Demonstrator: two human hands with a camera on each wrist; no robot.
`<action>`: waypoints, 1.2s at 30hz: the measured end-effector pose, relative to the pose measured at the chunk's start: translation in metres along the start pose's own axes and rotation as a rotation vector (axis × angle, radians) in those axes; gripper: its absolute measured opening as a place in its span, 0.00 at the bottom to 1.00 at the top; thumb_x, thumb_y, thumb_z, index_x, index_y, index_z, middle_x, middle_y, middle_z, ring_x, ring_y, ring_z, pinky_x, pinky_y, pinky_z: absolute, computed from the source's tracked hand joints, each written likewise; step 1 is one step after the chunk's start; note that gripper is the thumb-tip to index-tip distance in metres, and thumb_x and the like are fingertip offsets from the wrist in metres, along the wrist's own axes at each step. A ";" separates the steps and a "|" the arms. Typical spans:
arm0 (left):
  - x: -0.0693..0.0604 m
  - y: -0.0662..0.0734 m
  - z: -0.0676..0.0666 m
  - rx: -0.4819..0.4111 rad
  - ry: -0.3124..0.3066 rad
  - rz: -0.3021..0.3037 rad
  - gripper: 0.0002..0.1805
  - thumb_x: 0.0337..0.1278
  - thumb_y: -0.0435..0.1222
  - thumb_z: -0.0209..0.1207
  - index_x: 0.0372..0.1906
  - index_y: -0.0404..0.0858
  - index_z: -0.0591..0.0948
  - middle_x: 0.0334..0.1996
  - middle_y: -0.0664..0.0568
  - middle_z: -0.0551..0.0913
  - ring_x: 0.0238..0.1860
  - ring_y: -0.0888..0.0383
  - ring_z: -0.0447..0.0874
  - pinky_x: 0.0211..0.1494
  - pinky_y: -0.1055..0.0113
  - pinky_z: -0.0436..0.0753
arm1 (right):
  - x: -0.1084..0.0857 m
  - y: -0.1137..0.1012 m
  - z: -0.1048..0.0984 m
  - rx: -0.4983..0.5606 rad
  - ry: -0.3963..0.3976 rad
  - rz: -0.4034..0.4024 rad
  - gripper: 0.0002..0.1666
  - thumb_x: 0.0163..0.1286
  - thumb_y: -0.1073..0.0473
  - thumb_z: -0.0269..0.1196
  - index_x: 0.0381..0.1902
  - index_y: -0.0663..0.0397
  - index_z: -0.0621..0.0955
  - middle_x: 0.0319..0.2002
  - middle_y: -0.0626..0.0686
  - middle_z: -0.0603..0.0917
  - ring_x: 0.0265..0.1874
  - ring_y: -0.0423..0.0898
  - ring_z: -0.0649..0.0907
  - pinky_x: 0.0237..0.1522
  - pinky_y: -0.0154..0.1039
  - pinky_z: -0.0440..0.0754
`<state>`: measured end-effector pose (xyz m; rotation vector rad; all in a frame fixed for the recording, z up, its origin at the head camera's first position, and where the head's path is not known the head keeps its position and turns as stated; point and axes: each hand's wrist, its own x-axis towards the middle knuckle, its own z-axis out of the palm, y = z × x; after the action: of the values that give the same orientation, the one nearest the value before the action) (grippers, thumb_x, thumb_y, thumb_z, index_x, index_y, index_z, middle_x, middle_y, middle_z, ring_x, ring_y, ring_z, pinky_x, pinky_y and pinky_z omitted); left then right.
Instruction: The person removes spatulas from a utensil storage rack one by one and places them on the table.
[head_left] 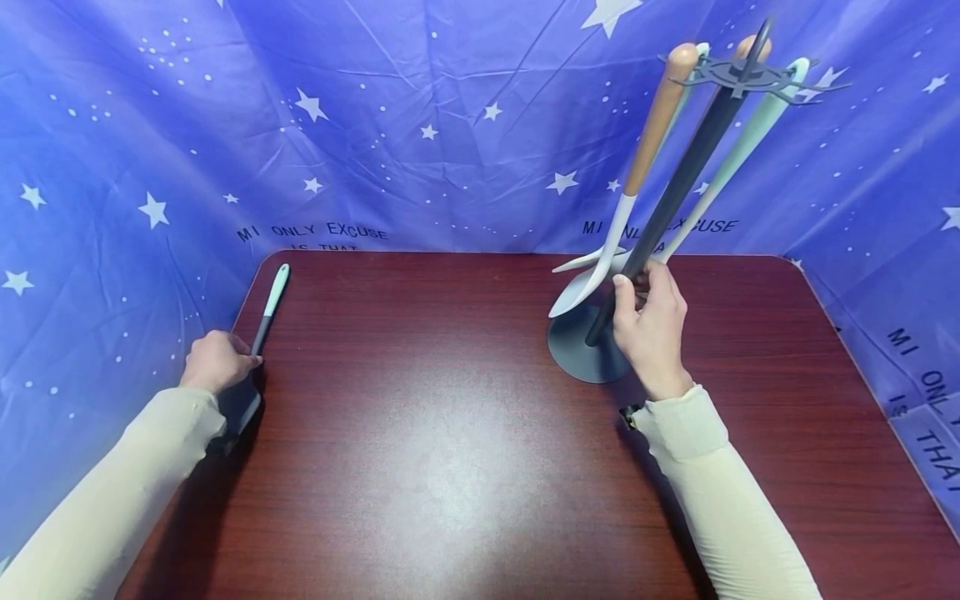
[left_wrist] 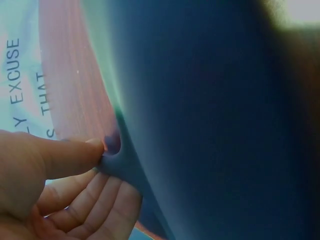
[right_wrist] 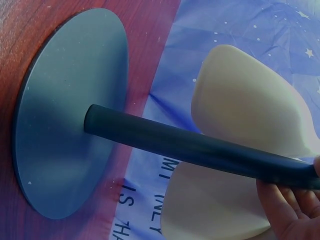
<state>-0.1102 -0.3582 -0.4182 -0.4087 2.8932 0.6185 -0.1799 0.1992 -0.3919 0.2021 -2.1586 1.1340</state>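
"Cream-sleeved left hand point(head_left: 216, 361): pinching what?"

"The mint-handled, dark-grey-headed utensil point(head_left: 275, 292), lengthwise along the surface's point(head_left: 412, 417) left edge, handle toward the far left corner."

"And the right hand point(head_left: 654, 329)?"

"Gripping the dark-grey, round-based stand point(head_left: 679, 182), well rightward, nearer the far edge."
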 end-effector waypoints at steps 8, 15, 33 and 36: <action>0.001 0.000 0.001 0.010 -0.013 -0.007 0.17 0.51 0.39 0.65 0.37 0.25 0.82 0.36 0.29 0.81 0.40 0.28 0.76 0.39 0.41 0.75 | 0.000 0.002 0.001 0.005 0.000 -0.028 0.14 0.67 0.61 0.60 0.45 0.68 0.76 0.34 0.60 0.80 0.32 0.47 0.82 0.38 0.20 0.76; 0.001 0.001 0.003 0.008 -0.021 -0.018 0.17 0.51 0.38 0.65 0.36 0.25 0.82 0.35 0.29 0.81 0.39 0.29 0.76 0.37 0.42 0.76 | 0.000 0.001 0.001 0.007 0.003 -0.019 0.13 0.67 0.62 0.60 0.45 0.67 0.77 0.34 0.60 0.80 0.32 0.47 0.82 0.38 0.20 0.76; 0.000 0.005 -0.007 0.026 -0.088 -0.009 0.21 0.52 0.42 0.65 0.37 0.24 0.82 0.30 0.33 0.82 0.32 0.39 0.77 0.31 0.51 0.77 | 0.000 -0.001 0.001 0.015 0.013 -0.017 0.13 0.66 0.63 0.59 0.44 0.68 0.77 0.33 0.60 0.80 0.31 0.47 0.81 0.38 0.20 0.75; -0.001 0.007 -0.009 0.023 -0.111 -0.019 0.23 0.52 0.43 0.65 0.38 0.24 0.82 0.31 0.34 0.82 0.31 0.41 0.77 0.30 0.53 0.77 | 0.000 -0.001 0.001 0.019 0.010 -0.019 0.13 0.67 0.63 0.59 0.44 0.68 0.77 0.33 0.60 0.80 0.32 0.48 0.82 0.38 0.20 0.75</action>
<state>-0.1124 -0.3555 -0.4067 -0.3852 2.7854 0.5853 -0.1803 0.1980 -0.3915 0.2252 -2.1336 1.1429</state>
